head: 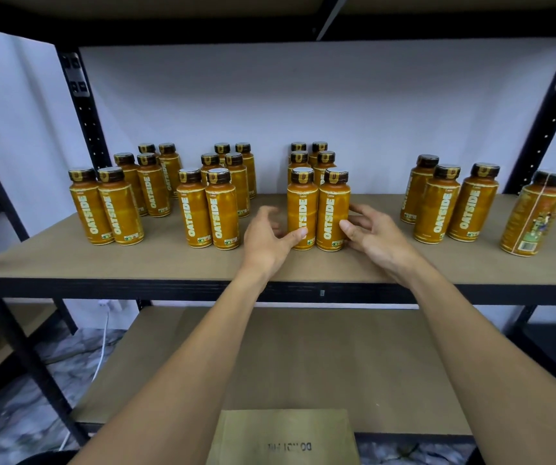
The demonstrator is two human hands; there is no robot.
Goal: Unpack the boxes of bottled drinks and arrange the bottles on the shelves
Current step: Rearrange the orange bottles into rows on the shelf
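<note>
As the person squared the front pair on the tan fibreboard shelf (169, 263), left hand (266, 238) sat loose, only thumb touching the left orange dark-capped OATSIDE bottle (302, 209); right hand (370, 229) cupped the right bottle (332, 213). Next likely: release, fetch more, tidy loose bottles (437, 206) far right

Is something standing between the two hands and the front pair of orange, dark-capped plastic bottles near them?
Nothing visible does. The left hand rests its thumb on the front-left orange plastic bottle with a dark cap, and the right hand holds the front-right bottle.
</note>
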